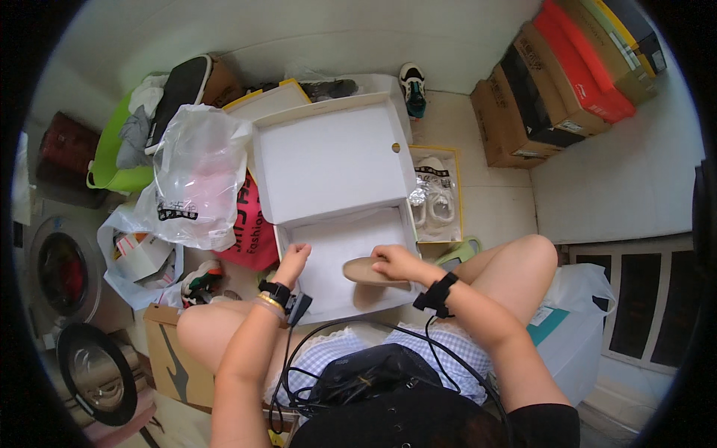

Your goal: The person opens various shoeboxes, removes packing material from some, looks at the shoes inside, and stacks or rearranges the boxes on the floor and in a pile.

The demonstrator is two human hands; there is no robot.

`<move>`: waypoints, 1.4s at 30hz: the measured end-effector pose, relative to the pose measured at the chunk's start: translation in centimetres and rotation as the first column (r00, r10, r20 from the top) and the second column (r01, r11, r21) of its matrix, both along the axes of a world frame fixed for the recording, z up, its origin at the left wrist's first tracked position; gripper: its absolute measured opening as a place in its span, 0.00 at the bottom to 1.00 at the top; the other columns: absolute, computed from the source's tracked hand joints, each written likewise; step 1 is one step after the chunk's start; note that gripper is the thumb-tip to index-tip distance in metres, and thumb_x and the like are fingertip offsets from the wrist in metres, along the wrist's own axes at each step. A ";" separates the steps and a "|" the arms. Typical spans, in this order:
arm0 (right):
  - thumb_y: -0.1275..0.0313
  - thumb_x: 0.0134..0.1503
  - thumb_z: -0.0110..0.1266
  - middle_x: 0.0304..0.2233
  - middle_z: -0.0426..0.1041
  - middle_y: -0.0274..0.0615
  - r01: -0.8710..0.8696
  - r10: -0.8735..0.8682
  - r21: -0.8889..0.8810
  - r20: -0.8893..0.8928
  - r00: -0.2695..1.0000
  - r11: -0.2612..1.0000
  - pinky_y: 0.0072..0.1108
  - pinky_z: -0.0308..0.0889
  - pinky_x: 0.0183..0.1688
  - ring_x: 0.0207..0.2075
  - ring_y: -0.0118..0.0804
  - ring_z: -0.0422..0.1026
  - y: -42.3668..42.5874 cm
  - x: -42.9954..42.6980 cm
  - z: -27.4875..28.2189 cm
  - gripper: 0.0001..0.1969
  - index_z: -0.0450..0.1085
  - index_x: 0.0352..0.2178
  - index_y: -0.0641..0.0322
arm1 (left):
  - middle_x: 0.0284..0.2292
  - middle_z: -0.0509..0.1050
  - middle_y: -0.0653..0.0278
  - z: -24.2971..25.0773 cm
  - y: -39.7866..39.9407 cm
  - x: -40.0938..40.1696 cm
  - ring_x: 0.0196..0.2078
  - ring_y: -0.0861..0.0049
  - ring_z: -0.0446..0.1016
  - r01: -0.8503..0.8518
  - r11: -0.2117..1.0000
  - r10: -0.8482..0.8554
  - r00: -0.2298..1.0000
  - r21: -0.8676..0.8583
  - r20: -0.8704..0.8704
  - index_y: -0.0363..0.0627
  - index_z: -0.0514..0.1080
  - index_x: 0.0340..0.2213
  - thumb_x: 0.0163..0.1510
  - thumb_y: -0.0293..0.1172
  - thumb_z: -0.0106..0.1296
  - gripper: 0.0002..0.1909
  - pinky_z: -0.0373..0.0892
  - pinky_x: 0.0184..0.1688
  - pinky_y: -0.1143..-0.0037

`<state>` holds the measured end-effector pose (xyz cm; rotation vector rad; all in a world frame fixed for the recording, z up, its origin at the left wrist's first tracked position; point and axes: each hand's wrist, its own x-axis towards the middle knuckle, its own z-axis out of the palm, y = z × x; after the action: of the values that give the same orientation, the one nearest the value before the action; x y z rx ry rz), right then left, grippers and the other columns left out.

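Note:
An open white cardboard shoebox [336,302] lies before me, its lid [330,162] tilted back on the far side. My right hand [395,262] grips a flat tan shoe [364,271] over the box's right half, with the sole towards me as far as I can tell. Its shadow, or possibly another dark part, shows just below it on the white inside. At the box's left wall is my left hand [295,260], its fingers curled; whether they pinch the box edge or anything thin cannot be told.
Right of the lid, a yellow-edged box [460,196] holds wrapped white shoes [436,193]. A clear plastic bag [196,179] and a red bag [255,235] lie left. Stacked shoeboxes [538,101] stand far right. A black cable [358,321] loops over my lap.

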<state>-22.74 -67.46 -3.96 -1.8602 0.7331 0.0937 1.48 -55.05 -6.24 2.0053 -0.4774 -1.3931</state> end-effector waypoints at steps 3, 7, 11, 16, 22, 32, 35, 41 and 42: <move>0.68 0.46 0.51 0.29 0.71 0.47 0.044 -0.045 0.036 0.034 0.998 0.998 0.26 0.64 0.35 0.32 0.43 0.70 2.5 0.2 -3.2 0.13 0.67 0.32 0.64 | 0.36 0.69 0.52 -1.3 0.7 -1.0 0.40 0.70 0.67 0.231 0.966 -0.223 0.972 -0.117 0.076 0.30 0.62 0.39 0.50 0.44 0.47 0.26 0.63 0.42 0.75; 0.68 0.46 0.53 0.30 0.71 0.44 0.054 -0.048 -0.025 0.221 0.974 0.998 0.25 0.64 0.38 0.33 0.42 0.70 2.1 0.2 -2.5 0.15 0.67 0.33 0.67 | 0.38 0.68 0.43 -1.6 1.2 -3.6 0.42 0.59 0.67 0.455 0.882 -0.439 0.888 -0.122 0.139 0.29 0.62 0.41 0.51 0.48 0.41 0.29 0.62 0.44 0.71; 0.69 0.48 0.50 0.21 0.71 0.40 0.450 -0.471 0.475 -0.083 0.878 0.756 0.17 0.65 0.19 0.20 0.28 0.70 -6.1 -1.9 2.8 0.10 0.68 0.29 0.66 | 0.40 0.65 0.43 0.2 0.6 -3.9 0.44 0.52 0.63 0.669 0.743 -0.627 0.682 0.026 0.378 0.34 0.60 0.45 0.49 0.47 0.43 0.29 0.60 0.47 0.67; 0.65 0.48 0.46 0.23 0.65 0.36 0.916 -0.895 0.331 -0.299 0.330 0.227 0.21 0.61 0.21 0.22 0.29 0.65 -10.2 -9.8 -6.4 0.09 0.64 0.27 0.60 | 0.47 0.56 0.39 0.6 -0.4 -4.5 0.48 0.47 0.59 0.714 0.690 -0.705 0.625 0.118 0.335 0.40 0.55 0.49 0.41 0.42 0.53 0.35 0.58 0.50 0.64; 0.58 0.49 0.46 0.40 0.62 0.47 0.960 -0.843 0.272 -0.501 0.197 0.062 0.32 0.66 0.29 0.34 0.45 0.66 -10.0 -11.3 -15.0 0.22 0.59 0.43 0.59 | 0.51 0.52 0.42 0.3 -0.4 -5.0 0.51 0.49 0.54 0.854 0.512 -0.780 0.415 0.095 0.468 0.53 0.55 0.50 0.33 0.46 0.60 0.41 0.58 0.50 0.64; 0.69 0.52 0.38 0.42 0.60 0.54 0.848 -0.852 0.491 -0.515 0.100 -0.197 0.29 0.72 0.28 0.33 0.49 0.70 -11.9 -10.5 -16.9 0.20 0.52 0.46 0.66 | 0.39 0.66 0.51 -2.7 -0.7 -4.8 0.41 0.57 0.65 0.734 0.663 -0.739 0.612 0.145 0.283 0.35 0.65 0.40 0.32 0.54 0.56 0.38 0.62 0.45 0.68; 0.72 0.52 0.35 0.38 0.64 0.52 0.877 -0.879 0.469 -0.456 0.137 -0.106 0.26 0.71 0.26 0.33 0.46 0.71 -12.2 -13.3 -19.1 0.17 0.54 0.44 0.66 | 0.39 0.67 0.51 -2.9 -2.1 -5.8 0.41 0.58 0.65 0.774 0.578 -0.813 0.521 0.258 0.259 0.37 0.65 0.40 0.33 0.54 0.55 0.36 0.63 0.44 0.69; 0.75 0.50 0.35 0.24 0.67 0.49 0.917 -0.937 0.336 -0.336 -0.096 -0.215 0.27 0.67 0.15 0.17 0.42 0.70 -12.6 -10.4 -10.8 0.13 0.58 0.36 0.72 | 0.37 0.67 0.53 -3.2 -1.7 -5.9 0.41 0.60 0.65 0.751 0.582 -0.810 0.497 0.312 0.313 0.39 0.67 0.37 0.37 0.53 0.52 0.32 0.64 0.42 0.69; 0.75 0.49 0.36 0.23 0.67 0.49 0.926 -0.962 0.346 -0.268 -0.055 -0.149 0.25 0.67 0.15 0.18 0.41 0.70 -12.8 -10.4 -9.4 0.10 0.58 0.33 0.71 | 0.37 0.67 0.53 -3.3 -1.8 -5.9 0.41 0.60 0.65 0.751 0.590 -0.802 0.502 0.296 0.325 0.39 0.67 0.37 0.37 0.53 0.52 0.32 0.64 0.42 0.69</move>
<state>-33.11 -80.26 -13.36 -0.3956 1.7354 -0.7735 -4.37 -56.87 -9.49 2.3046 -1.7426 -1.4449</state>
